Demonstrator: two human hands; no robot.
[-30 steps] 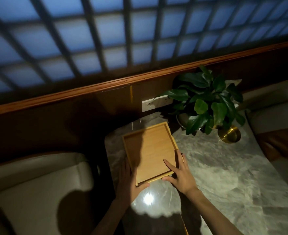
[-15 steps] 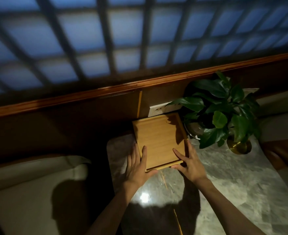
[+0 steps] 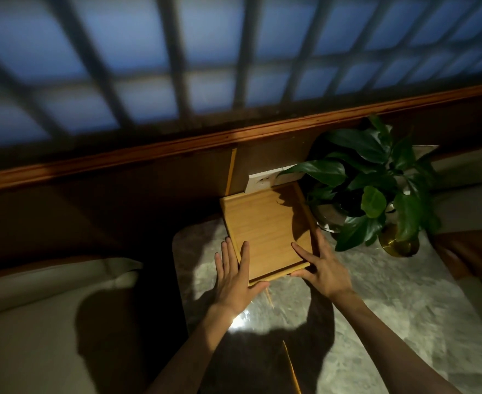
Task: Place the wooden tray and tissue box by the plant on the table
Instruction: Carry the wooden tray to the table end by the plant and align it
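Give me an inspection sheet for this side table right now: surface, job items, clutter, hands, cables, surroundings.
Surface: marble table, glossy, with a bright light glare near the front.
Job's things: wooden tray at the back of the table, beside the plant; tissue box nothing seen.
Clutter: gold pot under the leaves.
Hands: left hand at the tray's near left corner, right hand at its near right corner, fingers spread.
Cables: nothing seen; wall socket behind the tray.
Surroundings: cushioned seats either side, wood panelling, gridded window above.
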